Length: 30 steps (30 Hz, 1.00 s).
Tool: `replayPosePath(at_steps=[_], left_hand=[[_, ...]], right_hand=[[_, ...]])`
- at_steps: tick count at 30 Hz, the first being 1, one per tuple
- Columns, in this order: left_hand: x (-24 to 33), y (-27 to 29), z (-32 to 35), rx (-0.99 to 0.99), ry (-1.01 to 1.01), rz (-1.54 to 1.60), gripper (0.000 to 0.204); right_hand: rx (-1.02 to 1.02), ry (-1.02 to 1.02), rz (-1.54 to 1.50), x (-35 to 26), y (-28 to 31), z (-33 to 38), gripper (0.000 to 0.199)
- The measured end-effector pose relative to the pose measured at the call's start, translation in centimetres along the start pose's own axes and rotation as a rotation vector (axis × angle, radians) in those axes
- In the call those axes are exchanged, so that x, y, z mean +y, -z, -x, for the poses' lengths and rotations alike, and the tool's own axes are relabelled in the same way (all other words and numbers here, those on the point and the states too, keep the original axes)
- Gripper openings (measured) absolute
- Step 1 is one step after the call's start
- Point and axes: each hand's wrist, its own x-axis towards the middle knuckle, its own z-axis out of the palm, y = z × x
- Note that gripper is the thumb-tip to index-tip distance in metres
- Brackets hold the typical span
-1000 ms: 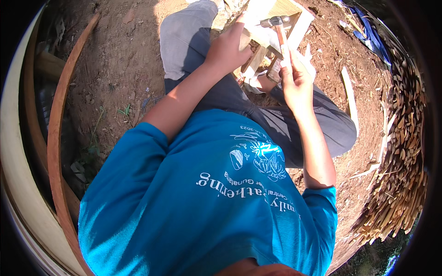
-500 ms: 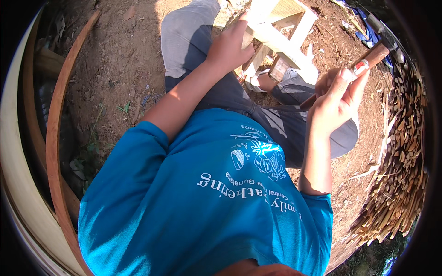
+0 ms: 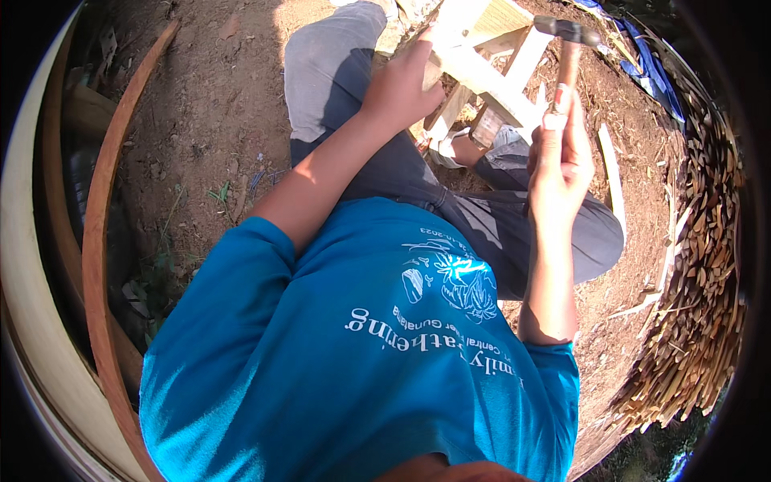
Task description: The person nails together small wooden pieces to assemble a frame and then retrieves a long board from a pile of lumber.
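Observation:
My right hand (image 3: pixel 560 161) is closed round the wooden handle of a hammer (image 3: pixel 567 68). The hammer stands up from the fist, its dark metal head at the far end, beside a pale wooden frame (image 3: pixel 514 103). At that frame's left side is my left hand (image 3: pixel 404 90), its fingers bent over the wood and its thumb lower down. Strong sunlight washes out the fingertips there, so anything small between them cannot be made out. The frame is built of light planks and slanting legs and stands between my legs.
A curved brown wooden strip (image 3: pixel 103 185) runs along the left, beside a pale curved board (image 3: pixel 26 201). On the right lies a big stack of thin wooden sticks (image 3: pixel 683 305). Blue sheeting (image 3: pixel 649 71) sits at the far right, on bare soil (image 3: pixel 217 88) with wood chips.
My right hand has swung the hammer leftward and turned it upright, bringing its head from the far right to beside the frame. My left hand has stayed nearly still on the frame.

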Motion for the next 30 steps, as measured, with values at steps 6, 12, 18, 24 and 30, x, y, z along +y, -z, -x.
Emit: replayPosePath(at_steps=[6,12,18,24,30], left_hand=[[0.6,-0.3,-0.1,0.028,-0.074,0.067,0.056],[0.0,-0.5,0.2,0.034,-0.042,0.024,0.058],[0.4,0.3,0.0,-0.010,0.011,0.005,0.063],[0.9,0.0,-0.1,0.013,-0.058,0.030,0.062],[0.5,-0.3,0.0,0.027,-0.064,0.030,0.064]], right_hand=[[-0.048,0.593,0.556,6.7,-0.1,-1.4,0.044],[0.294,0.333,-0.032,0.1,-0.7,-0.4,0.045],[0.083,0.099,-0.021,-0.7,1.1,-0.8,0.043],[-0.329,-0.043,0.294,4.3,-0.1,0.2,0.035],[0.127,0.336,0.074,2.4,-0.8,0.0,0.045]])
